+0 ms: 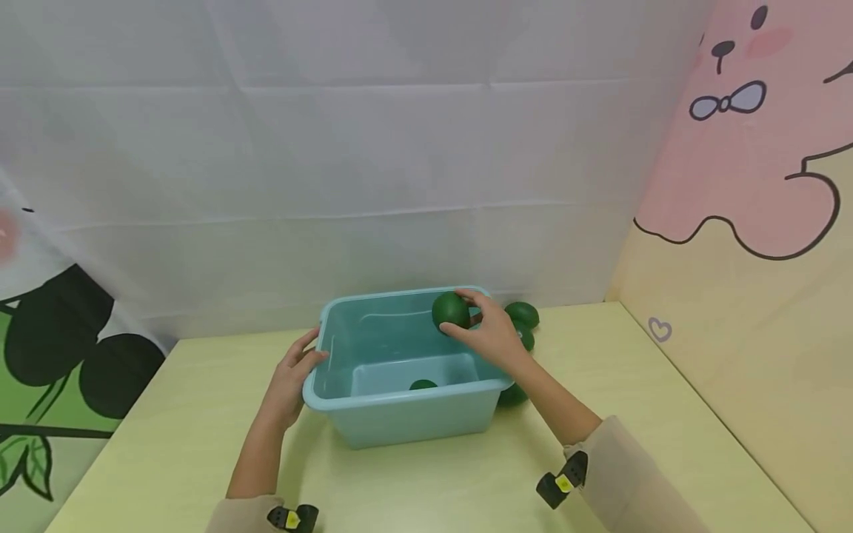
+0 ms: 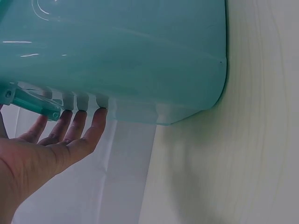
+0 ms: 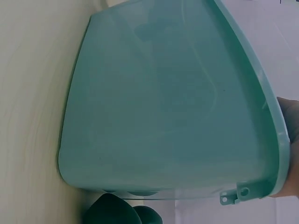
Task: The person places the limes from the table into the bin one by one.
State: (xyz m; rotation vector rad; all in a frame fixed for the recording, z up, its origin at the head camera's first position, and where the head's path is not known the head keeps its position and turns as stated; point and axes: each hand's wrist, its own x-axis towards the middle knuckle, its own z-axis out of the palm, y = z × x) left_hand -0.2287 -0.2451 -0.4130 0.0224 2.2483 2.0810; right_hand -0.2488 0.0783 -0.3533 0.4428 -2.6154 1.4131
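My right hand point(image 1: 494, 333) pinches a round dark green fruit point(image 1: 449, 312) between thumb and fingers, over the right part of a light blue-green plastic basin point(image 1: 406, 437). Inside the basin, the top of another green fruit point(image 1: 423, 385) shows above the near rim. My left hand point(image 1: 288, 381) holds the basin's left rim; in the left wrist view its fingertips point(image 2: 100, 112) press on the outer wall under the rim, the thumb mostly hidden. In the right wrist view the basin wall point(image 3: 168, 107) hides the held fruit, and only part of the hand point(image 3: 292, 144) shows past the rim.
Several more green fruits point(image 1: 522, 314) lie on the pale yellow table point(image 1: 426, 488) along the basin's right side, partly hidden by the right arm and basin. A white cloth wall point(image 1: 373, 163) stands close behind the basin. A printed panel point(image 1: 746, 333) borders the right table edge.
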